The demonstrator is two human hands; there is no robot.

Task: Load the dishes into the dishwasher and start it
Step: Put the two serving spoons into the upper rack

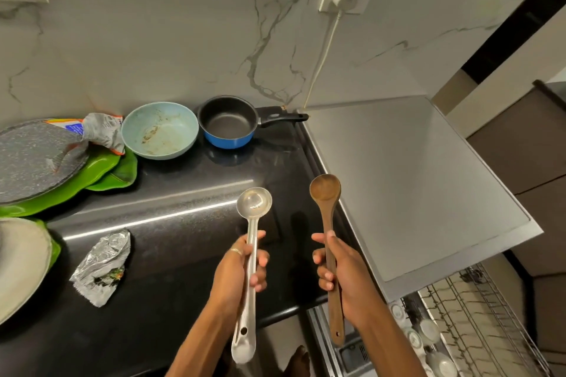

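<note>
Dark desk (171, 254), marble wall (153, 40) behind. Both utensils sit up and left of the open dishwasher rack (477, 315), bowls pointing away. The left hand (242, 269) has its fingers wrapped round the steel ladle (254, 202), and the right hand (346, 272) wraps the wooden spoon (325, 190). Right one's nearer the rack, I'd say.

In front of the blue saucepan (228, 124) the black countertop (190, 254) lies open; left of it a pale bowl (159, 130), perhaps touching, blocks passage.

Both hands up, fists closed.
Left hand (242, 269) curls round a ladle (254, 203) handle, right hand (344, 272) round a spoon (325, 190) handle; forearms converge upward.
</note>
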